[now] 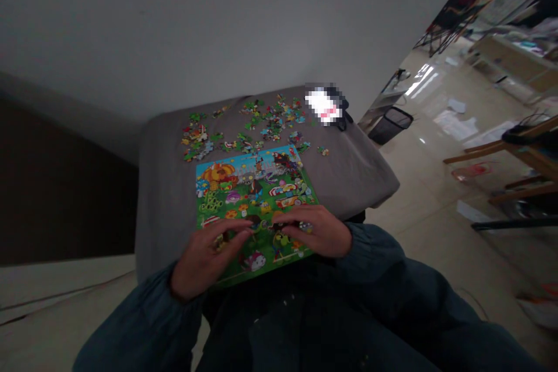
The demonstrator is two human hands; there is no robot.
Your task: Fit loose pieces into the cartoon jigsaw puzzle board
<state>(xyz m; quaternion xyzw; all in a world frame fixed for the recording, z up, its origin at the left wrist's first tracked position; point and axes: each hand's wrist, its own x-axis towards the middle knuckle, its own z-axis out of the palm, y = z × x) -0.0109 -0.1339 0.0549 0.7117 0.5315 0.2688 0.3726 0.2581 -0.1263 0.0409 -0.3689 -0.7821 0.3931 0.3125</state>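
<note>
A grey cloth-covered surface (165, 203) carries a green, cartoon-printed jigsaw puzzle (261, 186), with scattered multicoloured loose pieces (248, 125) beyond it. A black mesh wastebasket (390, 125) stands on the pale tiled floor (436, 232), its contents unseen. The left hand (209, 258) and right hand (316, 231) curl over the puzzle's near half; the dim view hides whether either grip holds a piece.

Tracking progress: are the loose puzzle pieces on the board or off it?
Off: the loose pieces lie scattered on the gray cloth, beyond the far edge of the puzzle board.
</note>
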